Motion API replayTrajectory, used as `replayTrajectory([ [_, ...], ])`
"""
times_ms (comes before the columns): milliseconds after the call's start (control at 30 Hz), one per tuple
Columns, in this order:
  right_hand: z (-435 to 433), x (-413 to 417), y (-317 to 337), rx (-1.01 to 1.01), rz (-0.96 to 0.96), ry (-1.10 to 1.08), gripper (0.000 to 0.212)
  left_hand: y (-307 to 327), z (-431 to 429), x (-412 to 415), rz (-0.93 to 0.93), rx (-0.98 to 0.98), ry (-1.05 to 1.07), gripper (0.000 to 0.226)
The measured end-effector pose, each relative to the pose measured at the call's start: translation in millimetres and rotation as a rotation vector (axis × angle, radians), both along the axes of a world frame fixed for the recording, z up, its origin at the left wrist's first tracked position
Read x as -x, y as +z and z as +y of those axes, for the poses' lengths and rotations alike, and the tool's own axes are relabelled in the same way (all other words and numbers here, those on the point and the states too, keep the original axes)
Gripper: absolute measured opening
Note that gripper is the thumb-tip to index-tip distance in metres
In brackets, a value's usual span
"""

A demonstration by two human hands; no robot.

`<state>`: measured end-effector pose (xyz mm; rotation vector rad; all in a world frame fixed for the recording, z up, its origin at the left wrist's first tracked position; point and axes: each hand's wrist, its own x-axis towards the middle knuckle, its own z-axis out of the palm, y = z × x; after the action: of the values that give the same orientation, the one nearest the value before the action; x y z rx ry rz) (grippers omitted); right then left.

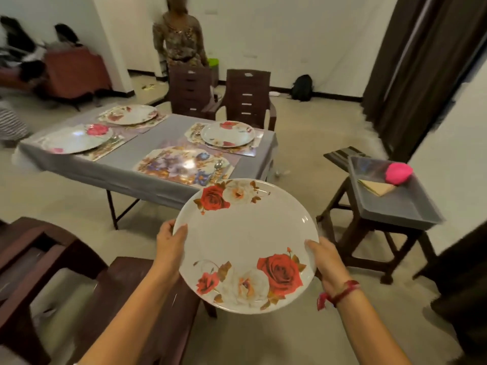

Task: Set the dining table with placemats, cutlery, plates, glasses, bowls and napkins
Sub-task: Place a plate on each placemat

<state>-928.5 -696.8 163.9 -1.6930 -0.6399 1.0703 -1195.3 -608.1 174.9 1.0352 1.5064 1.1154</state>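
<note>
Head view: left hand (168, 243) and right hand (325, 262) grip the rose plate (245, 243) by opposite rims, near the table (110, 167).

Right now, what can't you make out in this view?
Head view only.
Fingers of the left hand and right hand: mostly under the white rose-printed round plate they hold.
Cutlery on the bare floral placemat: too blurred to tell the pieces.
Pink rounded object in the grey plastic tray: motion blur, unidentifiable.
</note>
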Motion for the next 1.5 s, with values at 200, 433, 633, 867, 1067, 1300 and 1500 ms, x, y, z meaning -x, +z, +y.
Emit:
replayTrajectory([
  [200,104.9,-17.7,-18.3,0.064,0.007,0.175,0.019,-24.5,55.7,7.3,0.01,0.044,0.155,0.021],
  [433,242.4,-20.3,-36.3,0.067,-0.076,0.346,0.016,-56.3,150.7,12.4,0.009,0.009,0.353,0.014],
  [633,397.7,-2.6,-51.9,0.134,-0.253,0.537,0.019,-80.7,250.8,26.6,0.086,0.029,0.527,0.011],
  [867,506.7,23.9,-68.5,0.135,-0.383,0.718,0.005,-108.1,328.7,51.1,0.199,0.076,0.657,0.015],
  [1067,580.5,43.4,-76.8,0.129,-0.456,0.883,0.026,-125.2,364.7,62.0,0.2,0.159,0.755,0.022],
  [1300,659.1,73.4,-90.9,0.148,-0.54,1.088,0.033,-140.3,399.4,65.1,0.128,0.266,0.921,0.031],
  [1500,689.1,78.4,-111.1,0.175,-0.511,1.105,0.034,-154.0,431.3,63.0,0.115,0.314,0.94,0.035],
])
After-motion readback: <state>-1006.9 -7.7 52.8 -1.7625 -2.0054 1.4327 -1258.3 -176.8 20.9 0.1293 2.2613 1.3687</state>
